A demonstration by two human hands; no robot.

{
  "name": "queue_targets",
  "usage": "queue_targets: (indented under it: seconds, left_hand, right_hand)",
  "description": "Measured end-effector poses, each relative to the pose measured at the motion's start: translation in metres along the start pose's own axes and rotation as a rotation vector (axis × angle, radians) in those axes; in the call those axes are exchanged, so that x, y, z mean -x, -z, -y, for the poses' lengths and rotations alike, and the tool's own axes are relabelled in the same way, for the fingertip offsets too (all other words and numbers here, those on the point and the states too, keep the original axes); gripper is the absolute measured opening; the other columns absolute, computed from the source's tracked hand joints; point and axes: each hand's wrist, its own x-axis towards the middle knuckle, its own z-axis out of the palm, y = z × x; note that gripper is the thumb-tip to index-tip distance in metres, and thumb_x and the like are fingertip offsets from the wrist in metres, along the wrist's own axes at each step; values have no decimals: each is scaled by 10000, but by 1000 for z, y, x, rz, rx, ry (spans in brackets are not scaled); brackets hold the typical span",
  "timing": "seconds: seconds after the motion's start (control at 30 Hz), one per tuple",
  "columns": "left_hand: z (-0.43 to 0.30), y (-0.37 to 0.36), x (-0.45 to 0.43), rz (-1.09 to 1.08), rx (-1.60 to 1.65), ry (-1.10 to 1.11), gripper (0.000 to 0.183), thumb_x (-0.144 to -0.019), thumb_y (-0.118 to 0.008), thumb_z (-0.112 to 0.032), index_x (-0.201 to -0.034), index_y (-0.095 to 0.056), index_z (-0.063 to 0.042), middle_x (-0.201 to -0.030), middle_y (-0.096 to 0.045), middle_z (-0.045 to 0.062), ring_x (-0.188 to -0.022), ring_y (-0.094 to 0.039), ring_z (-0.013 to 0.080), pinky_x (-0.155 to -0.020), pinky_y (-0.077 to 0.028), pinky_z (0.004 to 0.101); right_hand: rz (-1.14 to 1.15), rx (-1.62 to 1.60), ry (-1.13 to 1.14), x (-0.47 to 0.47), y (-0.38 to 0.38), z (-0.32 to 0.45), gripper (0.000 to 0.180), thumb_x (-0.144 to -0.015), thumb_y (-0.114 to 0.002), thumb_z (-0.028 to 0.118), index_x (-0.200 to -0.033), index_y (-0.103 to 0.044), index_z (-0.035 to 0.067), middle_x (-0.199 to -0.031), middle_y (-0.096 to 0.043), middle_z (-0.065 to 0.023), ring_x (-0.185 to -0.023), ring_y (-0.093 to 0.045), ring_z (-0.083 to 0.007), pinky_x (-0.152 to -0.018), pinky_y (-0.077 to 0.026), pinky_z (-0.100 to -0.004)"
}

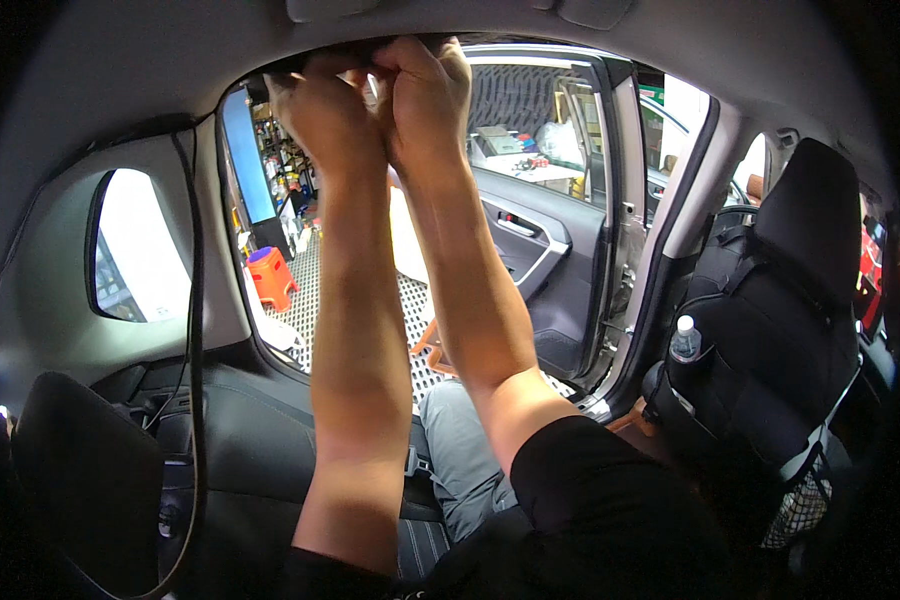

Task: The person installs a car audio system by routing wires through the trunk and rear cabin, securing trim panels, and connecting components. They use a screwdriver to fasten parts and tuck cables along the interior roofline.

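Both my arms reach up to the top of an open car door frame. My left hand (326, 112) is at the edge of the grey headliner (465, 19), its fingers curled. Right beside it, my right hand (427, 101) is bent at the same edge, with the thumb side near the left hand. The fingertips go into a dark gap under the headliner, so what they grip is hidden. To the left, a long black strip (197, 375), which looks like a door seal, hangs loose from the roof edge down past the rear seat.
The rear door (547, 247) stands open. A black front seat (787, 300) at right has a water bottle (685, 341) in its back pocket. The black rear seat (255, 427) is at lower left. Outside are an orange plastic stool (271, 277) and perforated floor matting (300, 289).
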Motion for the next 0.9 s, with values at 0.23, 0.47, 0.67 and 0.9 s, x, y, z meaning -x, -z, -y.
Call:
queue_targets:
  seconds: [0.23, 0.47, 0.67, 0.9]
  left_hand:
    - [71, 63, 201, 313, 254, 651, 354, -818, -559, 147, -1142, -615, 18, -1025, -712, 74, -861, -680, 179, -769, -554, 264]
    - [3, 34, 158, 307, 446, 640, 341, -803, -583, 117, -1127, -638, 27, -1050, -723, 135, -933, -688, 197, -894, -554, 323]
    - [-15, 62, 106, 592, 310, 399, 295, -745, -578, 67, -1032, -629, 22, -1011, -759, 179, -955, -707, 231, -917, -540, 334]
    - [-25, 58, 46, 458, 313, 440, 417, -875, -530, -9, -1291, -533, 5, -1163, -708, 211, -1061, -731, 263, -983, -592, 384]
  right_hand:
    - [-265, -80, -423, 146, 196, -13, 263, -768, -493, -157, -948, -569, 19, -928, -603, -82, -905, -650, -224, -835, -562, -352]
    - [-251, -116, -445, 118, 178, 68, 153, -996, -607, 165, -1102, -632, 57, -1122, -704, -120, -1120, -691, -246, -1085, -535, -442]
    - [-307, 142, -146, 14, 232, 129, 240, -1048, -598, 230, -1041, -633, -7, -966, -684, -114, -879, -664, -240, -887, -546, -418]
    - [-307, 232, -55, -14, 239, 171, 404, -1130, -455, 484, -966, -526, 122, -707, -527, -39, -589, -563, -199, -603, -520, -394]
